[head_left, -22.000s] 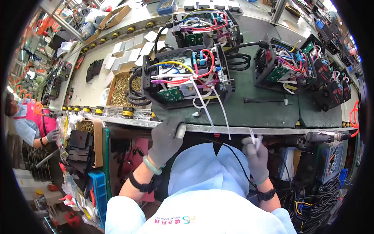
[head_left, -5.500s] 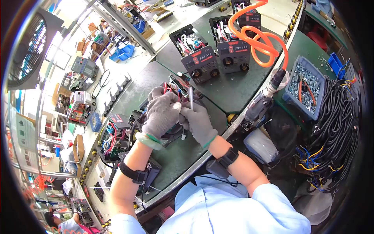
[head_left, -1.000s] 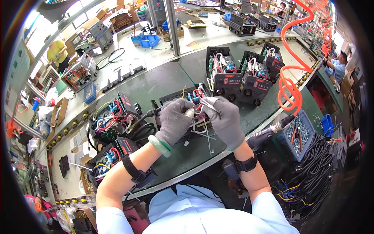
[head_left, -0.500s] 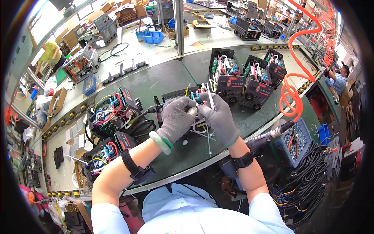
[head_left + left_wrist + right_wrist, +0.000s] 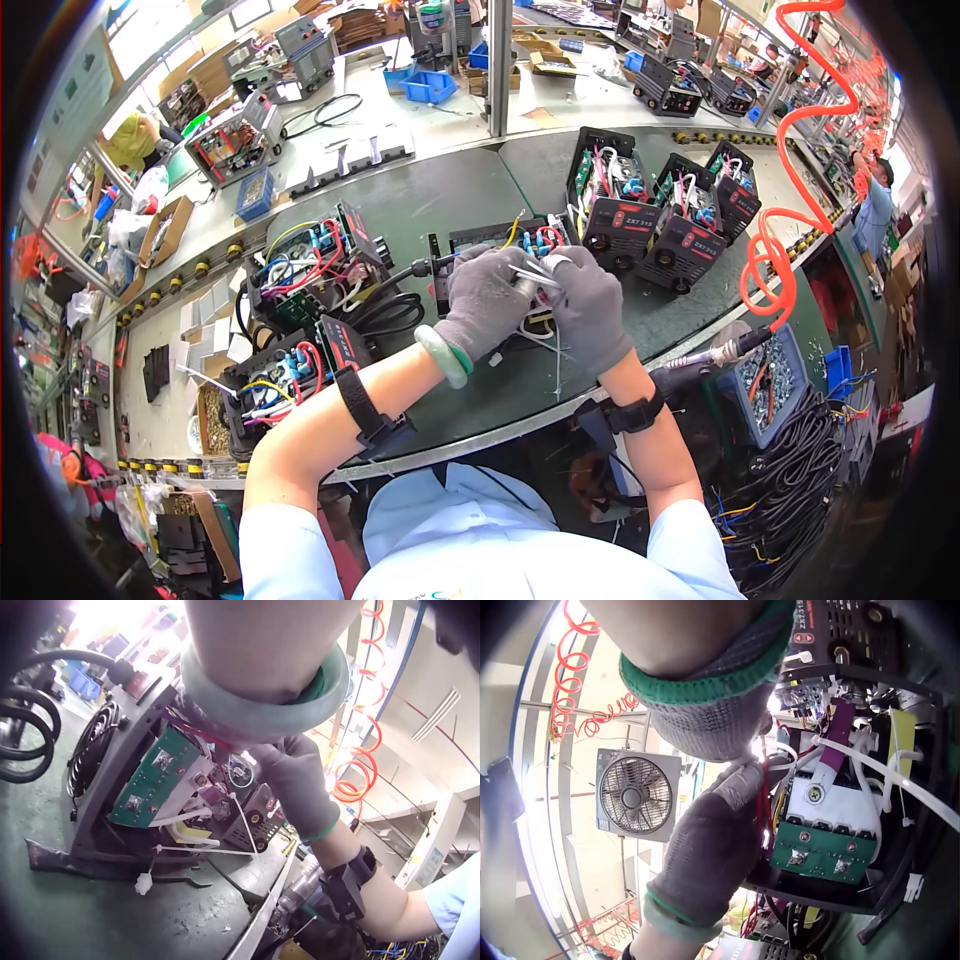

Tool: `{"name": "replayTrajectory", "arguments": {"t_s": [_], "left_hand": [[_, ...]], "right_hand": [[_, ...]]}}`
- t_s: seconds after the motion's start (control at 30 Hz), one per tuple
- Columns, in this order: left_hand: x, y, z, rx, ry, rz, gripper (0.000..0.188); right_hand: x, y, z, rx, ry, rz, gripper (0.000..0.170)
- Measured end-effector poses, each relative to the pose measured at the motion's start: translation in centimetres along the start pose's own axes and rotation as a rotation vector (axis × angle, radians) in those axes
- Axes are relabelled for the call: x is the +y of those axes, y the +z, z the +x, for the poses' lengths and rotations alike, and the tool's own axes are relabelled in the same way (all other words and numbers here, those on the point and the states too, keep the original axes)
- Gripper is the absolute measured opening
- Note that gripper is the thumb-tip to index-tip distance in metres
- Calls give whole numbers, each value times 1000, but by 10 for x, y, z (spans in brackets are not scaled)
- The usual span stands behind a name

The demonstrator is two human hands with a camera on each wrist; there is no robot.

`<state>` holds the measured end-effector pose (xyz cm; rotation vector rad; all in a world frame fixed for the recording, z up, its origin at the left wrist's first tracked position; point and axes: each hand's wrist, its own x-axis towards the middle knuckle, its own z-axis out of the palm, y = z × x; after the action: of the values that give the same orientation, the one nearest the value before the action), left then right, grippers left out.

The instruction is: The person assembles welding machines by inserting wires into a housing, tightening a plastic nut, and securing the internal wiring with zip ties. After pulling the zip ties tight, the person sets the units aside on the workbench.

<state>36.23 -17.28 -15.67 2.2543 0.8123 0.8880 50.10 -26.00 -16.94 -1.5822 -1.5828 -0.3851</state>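
Both hands wear grey gloves and meet over an open black welder with wires and a green circuit board inside. My left hand has curled fingers and pinches at the red wires. Beside it, my right hand pinches a white cable tie that stretches between the two hands. The fingertips are partly hidden by the gloves and wrists in both wrist views. Another cable tie loops near a purple-sleeved lead, its tail sticking outward. A white connector hangs from the welder's near side.
More open welders stand left and right on the green bench. A power screwdriver on an orange coiled hose lies at the front edge. A blue bin of screws and black cables are at lower right.
Earlier, the hands were apart, the right holding several cable ties; later both came together over the welder. In the last second the tie has swung from upright to slanting across between the hands.
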Motion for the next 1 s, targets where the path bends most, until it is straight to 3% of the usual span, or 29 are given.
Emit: {"name": "replayTrajectory", "arguments": {"t_s": [0.1, 0.17, 0.23, 0.3, 0.33, 0.37, 0.43, 0.57, 0.63, 0.7, 0.73, 0.77, 0.83, 0.9, 0.97, 1.0], "left_hand": [[-8, 9, -1, 28, 52, 5, 12], [-6, 10, 0, 101, 138, 37, 12], [3, 7, 1, 77, 113, 101, 12], [5, 0, 2, 14, 214, 134, 8], [3, -4, 4, -35, 311, 174, 8], [2, -7, 7, -43, 321, 173, 8], [0, -6, 11, -48, 791, 612, 13], [-1, -2, 21, -118, 996, 799, 11], [-4, -3, 24, -170, 1000, 754, 11], [-3, -2, 24, -112, 916, 790, 11], [0, -3, 24, -220, 783, 745, 8], [3, -7, 25, -218, 783, 742, 8], [15, -21, 31, -371, 442, 568, 15], [31, -44, 24, -390, 359, 501, 25], [42, -68, 20, -654, -12, -397, 28], [53, -80, 16, -652, -13, -393, 28]], "right_hand": [[3, 2, -4, 33, -28, 167, 16], [-16, -13, -10, 152, 540, 1009, 9], [-36, -36, -5, 337, 751, 1307, 6], [-25, -43, -32, 57, 910, 1299, 6], [-25, -41, -43, 13, 975, 1248, 8], [-25, -37, -48, 28, 976, 1247, 8], [-26, -33, -59, 116, 1175, 1404, 7], [-41, -30, -53, 141, 1128, 1636, 9], [-44, -30, -60, 124, 1136, 1588, 9], [-53, -36, -54, 27, 1153, 1535, 9], [-56, -40, -48, -27, 1120, 1407, 11], [-62, -44, -42, -27, 1121, 1403, 11], [-76, -53, -31, -60, 967, 1053, 16], [-74, -72, -31, -117, 950, 1041, 20], [-77, -83, -30, -138, 965, 1323, 21], [-81, -82, -25, -163, 998, 1361, 21]]}}
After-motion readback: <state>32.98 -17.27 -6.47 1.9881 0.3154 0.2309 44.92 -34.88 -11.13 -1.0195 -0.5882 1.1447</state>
